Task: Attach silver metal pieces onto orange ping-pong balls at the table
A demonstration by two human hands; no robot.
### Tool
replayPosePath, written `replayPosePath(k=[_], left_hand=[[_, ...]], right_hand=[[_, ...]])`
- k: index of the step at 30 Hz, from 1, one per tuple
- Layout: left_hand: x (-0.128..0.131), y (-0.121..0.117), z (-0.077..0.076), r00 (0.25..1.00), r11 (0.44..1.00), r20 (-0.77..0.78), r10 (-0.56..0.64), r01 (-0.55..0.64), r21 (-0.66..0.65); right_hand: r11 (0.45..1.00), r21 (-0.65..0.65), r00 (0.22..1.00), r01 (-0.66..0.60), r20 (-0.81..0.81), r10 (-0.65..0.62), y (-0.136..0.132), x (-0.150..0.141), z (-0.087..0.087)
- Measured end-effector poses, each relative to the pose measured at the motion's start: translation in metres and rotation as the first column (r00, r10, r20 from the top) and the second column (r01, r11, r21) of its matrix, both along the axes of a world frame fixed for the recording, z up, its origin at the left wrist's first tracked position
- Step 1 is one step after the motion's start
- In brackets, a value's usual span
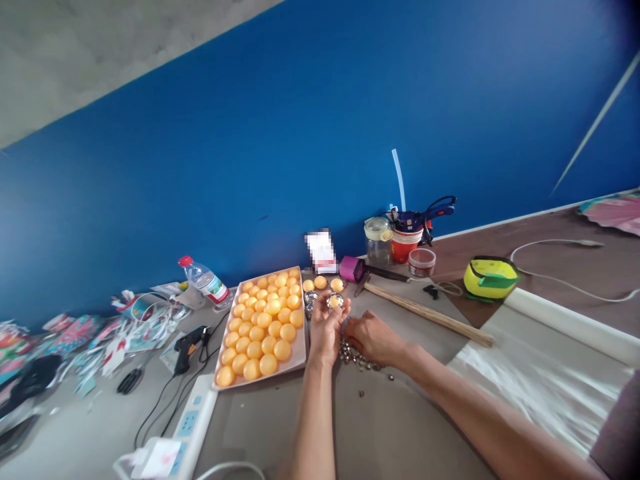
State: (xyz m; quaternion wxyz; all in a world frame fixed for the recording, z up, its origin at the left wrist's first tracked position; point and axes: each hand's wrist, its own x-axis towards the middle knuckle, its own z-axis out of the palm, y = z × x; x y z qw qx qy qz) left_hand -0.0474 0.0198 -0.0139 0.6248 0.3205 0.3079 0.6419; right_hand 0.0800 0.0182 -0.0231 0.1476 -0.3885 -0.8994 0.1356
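Left hand (325, 330), raised over the desk (380, 427), closed about a ball (335, 301) at its fingertips; the forearm runs away from the body. The ball is orange, with a shiny silvery surround; being round, it offers no clear long axis. Right hand (375, 335), entering from the right, with bent fingers directed leftward toward the left hand; whether anything is gripped between them cannot be told, the fingertips being partly hidden.

Principal relation: the ball lies to the left of the right hand and somewhat farther from the body, the two being near but apart. The small metallic bits (361, 360) lie scattered under and just on the near side of the right hand, which is the nearer of the two to most of them.

Surroundings: the tray (301, 350) of orange balls stands just left of the left hand, its long side running away from the body. The hammer (430, 314) lies obliquely beyond the right hand, its wooden handle extending rightward and toward the body.
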Motion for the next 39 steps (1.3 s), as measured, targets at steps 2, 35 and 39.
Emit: replayPosePath(k=[2,35,39], left_hand=[[0.0,-0.001,0.002,1.0,1.0,-0.009,0.003,-0.003,-0.013],[0.002,-0.004,0.003,0.988,0.997,-0.132,-0.075,0.074,-0.011],[0.002,-0.003,-0.002,0.977,0.997,-0.197,-0.077,0.078,-0.004]], right_hand=[[1.0,0.001,0.999,0.004,-0.051,-0.004,0.0,0.001,0.0],[0.605,-0.658,0.178,-0.449,-0.729,-0.661,0.013,0.015,0.017],[0.663,-0.675,0.183,-0.323,-0.732,-0.656,0.014,0.011,0.016]])
